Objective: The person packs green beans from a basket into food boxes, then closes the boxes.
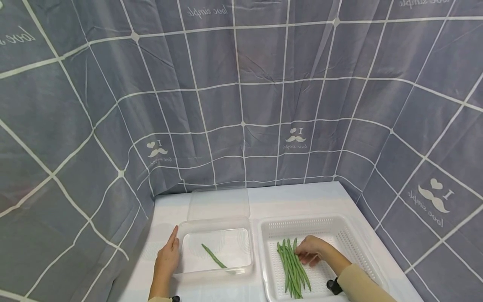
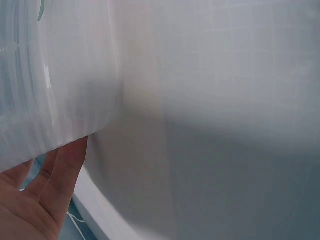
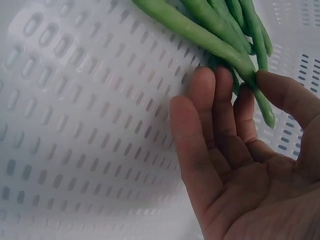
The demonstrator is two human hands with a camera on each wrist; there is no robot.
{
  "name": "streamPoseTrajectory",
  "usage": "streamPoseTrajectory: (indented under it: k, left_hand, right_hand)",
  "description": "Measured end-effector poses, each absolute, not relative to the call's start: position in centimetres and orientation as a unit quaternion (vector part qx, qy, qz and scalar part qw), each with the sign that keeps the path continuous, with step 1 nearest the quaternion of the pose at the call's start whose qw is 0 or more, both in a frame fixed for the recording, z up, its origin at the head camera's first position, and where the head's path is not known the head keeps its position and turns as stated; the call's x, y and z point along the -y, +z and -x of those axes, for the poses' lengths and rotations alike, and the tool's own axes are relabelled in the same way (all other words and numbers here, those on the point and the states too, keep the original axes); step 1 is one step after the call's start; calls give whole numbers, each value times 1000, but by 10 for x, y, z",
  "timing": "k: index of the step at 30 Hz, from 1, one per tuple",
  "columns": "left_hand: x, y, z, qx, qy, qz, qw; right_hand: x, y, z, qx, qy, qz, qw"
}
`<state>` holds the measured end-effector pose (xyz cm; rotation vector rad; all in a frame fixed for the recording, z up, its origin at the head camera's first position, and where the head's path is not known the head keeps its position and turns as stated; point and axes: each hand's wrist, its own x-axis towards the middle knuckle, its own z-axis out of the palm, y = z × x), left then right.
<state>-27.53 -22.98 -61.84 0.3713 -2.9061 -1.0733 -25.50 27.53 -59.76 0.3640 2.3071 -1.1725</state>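
My left hand rests against the left side of a clear plastic container, its fingers fairly straight along the wall. In the left wrist view, the fingers touch the container's outside. One green bean lies inside it. On the right, a white perforated basket holds a bunch of green beans lying side by side. My right hand is over the basket at the bunch's right edge. Close up, its thumb and index finger pinch one green bean near its tip; the other fingers are loosely bent.
A clear flat lid lies behind the container on the white table. Grey curtain with white grid lines hangs behind and along both sides. The basket's raised walls surround the beans.
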Motion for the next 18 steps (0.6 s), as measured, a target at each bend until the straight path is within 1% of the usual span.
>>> streamPoseTrajectory:
  k: [10, 18]
  left_hand:
    - [230, -620, 274, 931, -345, -120, 17]
    - [229, -617, 274, 932, -344, -114, 15]
  right_hand:
    - [-275, -592, 254, -840, -465, -139, 241]
    - [-273, -582, 259, -823, -503, -106, 244]
